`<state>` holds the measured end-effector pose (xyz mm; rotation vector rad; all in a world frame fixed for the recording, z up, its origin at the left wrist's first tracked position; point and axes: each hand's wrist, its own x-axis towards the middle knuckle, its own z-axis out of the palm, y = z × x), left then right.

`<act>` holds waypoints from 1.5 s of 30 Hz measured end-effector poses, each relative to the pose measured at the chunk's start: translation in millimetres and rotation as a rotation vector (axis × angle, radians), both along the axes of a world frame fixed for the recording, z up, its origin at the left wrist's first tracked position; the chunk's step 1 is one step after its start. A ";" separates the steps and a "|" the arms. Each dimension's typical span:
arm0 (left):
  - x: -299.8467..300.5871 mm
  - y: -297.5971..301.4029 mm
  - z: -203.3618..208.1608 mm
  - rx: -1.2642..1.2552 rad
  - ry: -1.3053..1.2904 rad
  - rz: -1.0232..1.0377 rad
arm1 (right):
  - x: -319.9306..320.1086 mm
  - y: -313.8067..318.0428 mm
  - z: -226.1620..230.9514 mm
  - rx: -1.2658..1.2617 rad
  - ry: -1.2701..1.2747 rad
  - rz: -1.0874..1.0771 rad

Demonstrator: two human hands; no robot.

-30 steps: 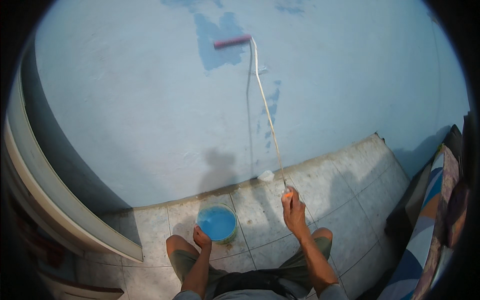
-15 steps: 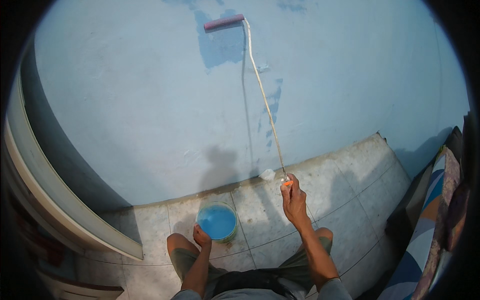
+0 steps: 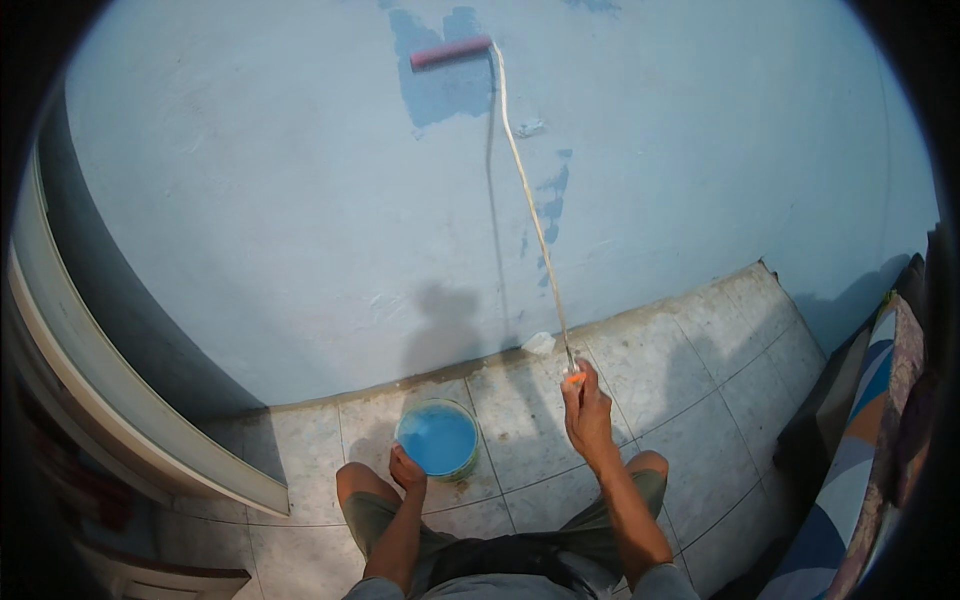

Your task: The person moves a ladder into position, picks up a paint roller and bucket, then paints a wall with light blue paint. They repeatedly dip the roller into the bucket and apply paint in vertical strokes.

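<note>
My right hand point(image 3: 590, 415) is closed around the orange handle of a long-framed paint roller point(image 3: 528, 190). Its purple roller sleeve point(image 3: 452, 53) is up at the pale blue wall point(image 3: 280, 210), over a darker blue patch of paint point(image 3: 425, 100). Low on my left, my left hand point(image 3: 407, 468) grips the rim of a round bucket point(image 3: 473, 465) with blue paint point(image 3: 438, 440) in it. The fingers inside the rim are partly hidden.
Grey tiles point(image 3: 560, 495) cover the floor up to the wall. A curved-looking cream panel point(image 3: 170, 430) stands at the left. Patterned cloth point(image 3: 850, 450) hangs or lies at the right. A small white crumpled scrap point(image 3: 540, 343) lies at the wall's foot.
The roller sleeve has shifted slightly down the wall, and my right hand has come a little lower with it. My left hand keeps its hold on the bucket.
</note>
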<state>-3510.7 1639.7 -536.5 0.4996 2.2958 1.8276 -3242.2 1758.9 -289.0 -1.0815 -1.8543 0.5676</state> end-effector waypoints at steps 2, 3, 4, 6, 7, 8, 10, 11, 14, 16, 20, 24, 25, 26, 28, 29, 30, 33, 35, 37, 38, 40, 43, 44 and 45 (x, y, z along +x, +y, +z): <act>5.3 2.4 7.7 -0.015 0.005 0.006 | 6.0 -12.6 -16.2 -0.035 0.001 -0.012; 8.2 2.9 13.1 -0.022 0.008 0.009 | 9.1 -19.6 -27.7 -0.052 0.001 -0.017; 10.2 3.8 16.1 -0.011 -0.003 -0.001 | 11.4 -23.3 -33.2 -0.068 0.001 -0.023; 8.9 0.5 18.7 -0.002 -0.014 -0.018 | 6.7 -27.0 -33.3 -0.093 0.029 0.002; 7.2 0.1 15.5 -0.004 -0.001 -0.013 | 2.3 -25.2 -32.0 -0.082 0.036 0.009; 4.5 0.2 9.5 -0.006 0.012 -0.009 | -2.0 -23.1 -30.1 -0.070 0.042 0.015; 3.3 -1.1 4.3 -0.018 0.021 -0.008 | -10.4 -20.4 -19.2 -0.124 0.080 0.053; 3.4 -0.2 5.3 -0.027 0.019 -0.009 | -11.7 -19.3 -14.9 -0.149 0.099 0.072; 6.1 2.0 9.0 -0.038 -0.011 0.036 | -9.3 -23.7 -18.7 -0.159 0.175 0.043; 7.1 1.8 12.2 -0.027 -0.022 0.034 | -1.6 -31.3 -22.0 -0.105 0.205 0.001; 2.8 -0.4 7.0 -0.023 0.002 -0.016 | 18.1 -29.0 -34.0 -0.160 0.266 -0.037; 1.6 0.2 0.8 -0.023 0.022 0.001 | 22.6 -20.5 -20.8 -0.214 0.244 -0.021; 2.7 0.7 1.5 -0.025 0.015 0.001 | 22.2 -14.8 -17.4 -0.199 0.242 -0.008; 5.0 2.2 2.9 -0.027 0.006 -0.002 | 22.0 -7.4 -12.2 -0.184 0.238 0.003; 2.1 0.6 3.1 -0.035 -0.015 0.000 | 16.5 9.9 1.6 -0.165 0.236 0.012; 2.3 1.3 1.0 -0.038 -0.038 -0.008 | 15.3 18.6 14.6 -0.156 0.228 -0.003; 1.4 1.5 2.1 -0.034 -0.051 -0.013 | 15.4 24.2 23.3 -0.141 0.229 -0.013; 4.0 1.2 7.0 -0.088 -0.002 0.065 | 31.1 27.7 10.3 -0.132 0.157 -0.055; 3.0 0.8 8.1 -0.067 0.029 0.016 | 41.3 18.5 -8.2 -0.149 0.133 -0.096; 6.5 2.5 7.4 -0.029 0.037 -0.017 | 47.1 14.0 -15.0 -0.143 0.132 -0.071; 8.5 4.6 7.3 0.002 0.033 -0.026 | 49.7 12.8 -16.5 -0.143 0.135 -0.061; 2.9 0.8 3.3 0.022 0.029 -0.015 | 43.4 24.0 1.1 -0.137 0.143 -0.034; 0.7 0.2 -3.6 0.010 0.015 0.009 | 35.3 41.9 35.2 -0.098 0.167 -0.014; 1.3 0.7 -2.4 -0.001 0.023 0.011 | 34.8 44.0 39.2 -0.080 0.175 -0.011; 1.8 0.9 -0.7 -0.012 0.031 0.015 | 35.4 45.6 34.2 -0.108 0.177 0.000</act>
